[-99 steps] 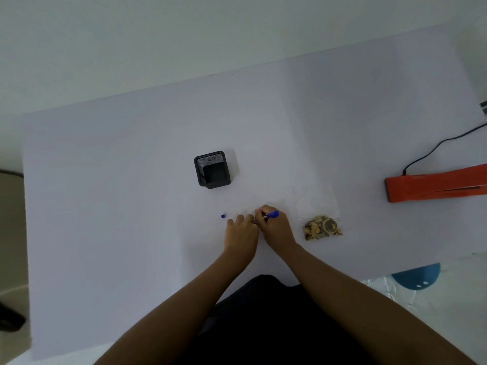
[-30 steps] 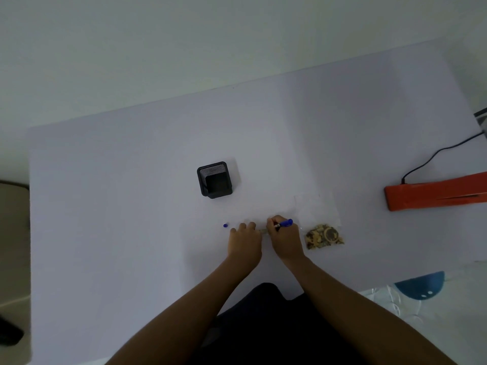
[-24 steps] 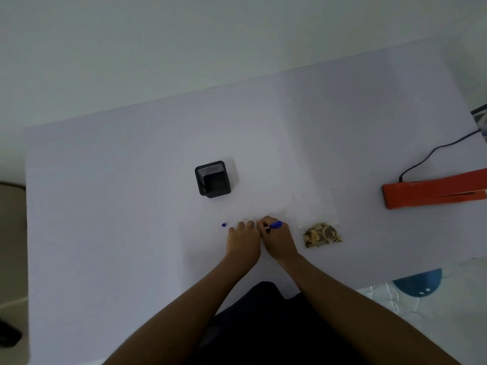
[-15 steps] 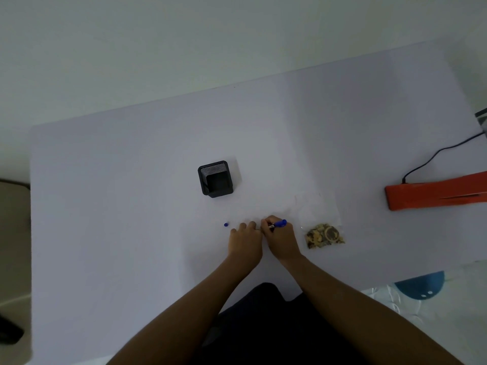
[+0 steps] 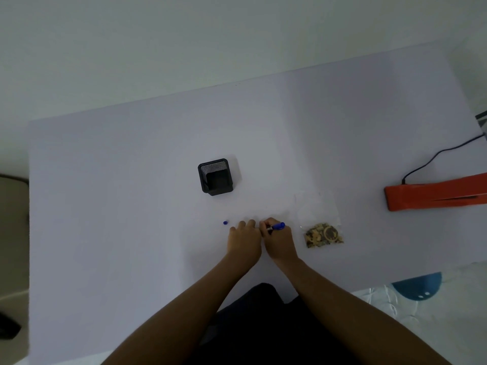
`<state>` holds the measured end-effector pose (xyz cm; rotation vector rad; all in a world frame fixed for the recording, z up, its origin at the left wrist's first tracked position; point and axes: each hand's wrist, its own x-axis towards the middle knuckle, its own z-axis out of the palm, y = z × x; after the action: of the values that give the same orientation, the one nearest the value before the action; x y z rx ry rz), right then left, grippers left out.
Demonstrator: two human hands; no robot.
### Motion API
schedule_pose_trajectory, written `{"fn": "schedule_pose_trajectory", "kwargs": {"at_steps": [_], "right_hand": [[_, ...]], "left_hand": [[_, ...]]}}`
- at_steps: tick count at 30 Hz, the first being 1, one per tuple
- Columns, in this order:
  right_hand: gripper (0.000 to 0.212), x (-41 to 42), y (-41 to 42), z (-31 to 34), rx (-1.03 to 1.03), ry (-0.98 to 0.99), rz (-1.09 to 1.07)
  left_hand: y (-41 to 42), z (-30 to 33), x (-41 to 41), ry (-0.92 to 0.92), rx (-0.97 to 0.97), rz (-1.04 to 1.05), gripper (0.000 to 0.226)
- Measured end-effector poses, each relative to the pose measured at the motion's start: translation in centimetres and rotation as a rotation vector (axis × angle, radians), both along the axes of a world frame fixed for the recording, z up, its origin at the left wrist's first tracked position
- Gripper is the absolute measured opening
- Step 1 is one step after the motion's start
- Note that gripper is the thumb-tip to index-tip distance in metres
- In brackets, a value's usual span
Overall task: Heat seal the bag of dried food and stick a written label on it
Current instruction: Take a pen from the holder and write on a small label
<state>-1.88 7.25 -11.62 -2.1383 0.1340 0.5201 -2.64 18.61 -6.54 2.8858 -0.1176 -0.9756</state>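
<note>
My right hand [image 5: 278,241] grips a blue pen [image 5: 276,227], its tip pointing left toward my left hand. My left hand [image 5: 244,239] lies flat on the white table [image 5: 131,206], fingers pressed down just left of the pen tip; the label under them is too pale to make out. A small blue pen cap [image 5: 225,222] lies to the left of my left hand. A clear bag of dried food [image 5: 321,225] lies flat to the right of my right hand, its contents at the near end. The orange heat sealer [image 5: 434,195] sits at the right edge.
A black square pen holder [image 5: 216,176] stands behind my hands near the table's middle. The sealer's black cord [image 5: 432,159] runs off to the right. A blue stool [image 5: 419,284] shows past the table's near right corner.
My right hand and the pen shift slightly left and right in small strokes beside my left hand, which stays pressed down. The bag, cap and sealer have not moved.
</note>
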Motion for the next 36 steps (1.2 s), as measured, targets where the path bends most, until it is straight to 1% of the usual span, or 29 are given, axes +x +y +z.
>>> {"fn": "schedule_pose_trajectory", "kwargs": {"at_steps": [9, 13, 15, 17, 20, 22, 24, 26, 28, 29, 33, 36], "right_hand": [[0.023, -0.2, 0.0, 0.0, -0.024, 0.01, -0.044], [0.021, 0.2, 0.4, 0.4, 0.071, -0.027, -0.121], [0.02, 0.3, 0.8, 0.7, 0.12, -0.03, -0.102], [0.019, 0.3, 1.0, 0.8, 0.125, -0.036, -0.082], [0.018, 0.4, 1.0, 0.5, 0.098, -0.061, -0.056], [0.02, 0.4, 1.1, 0.4, 0.107, -0.05, -0.081], [0.021, 0.4, 1.1, 0.6, 0.114, -0.042, -0.11], [0.021, 0.3, 1.0, 0.8, 0.122, -0.048, -0.12], [0.019, 0.3, 0.8, 1.0, 0.131, -0.059, -0.109], [0.017, 0.3, 0.8, 1.2, 0.133, -0.066, -0.101], [0.012, 0.9, 1.3, 2.9, 0.157, -0.069, -0.093], [0.009, 1.5, 2.0, 5.5, 0.227, -0.059, -0.1]], "left_hand": [[-0.1, -0.1, 0.2, 0.006, 0.017, -0.016, 0.033], [-0.2, -0.1, 0.1, -0.011, 0.01, -0.015, 0.035], [-0.1, -0.2, -0.1, -0.019, -0.006, -0.01, 0.038], [0.1, -0.3, -0.4, -0.019, -0.026, -0.006, 0.04], [0.7, 0.0, -0.8, -0.065, -0.09, 0.013, 0.033], [1.7, 0.2, -1.1, -0.167, -0.118, 0.07, 0.023], [3.2, 0.2, -1.4, -0.257, -0.119, 0.195, 0.019], [5.0, -0.2, -1.7, -0.308, -0.124, 0.344, 0.023], [6.3, -0.7, -1.9, -0.302, -0.127, 0.44, 0.031], [6.7, -1.0, -1.9, -0.289, -0.128, 0.462, 0.032], [7.4, -2.0, -1.8, -0.218, -0.111, 0.478, 0.02], [7.4, -1.2, -1.4, -0.239, -0.24, 0.632, 0.02]]}}
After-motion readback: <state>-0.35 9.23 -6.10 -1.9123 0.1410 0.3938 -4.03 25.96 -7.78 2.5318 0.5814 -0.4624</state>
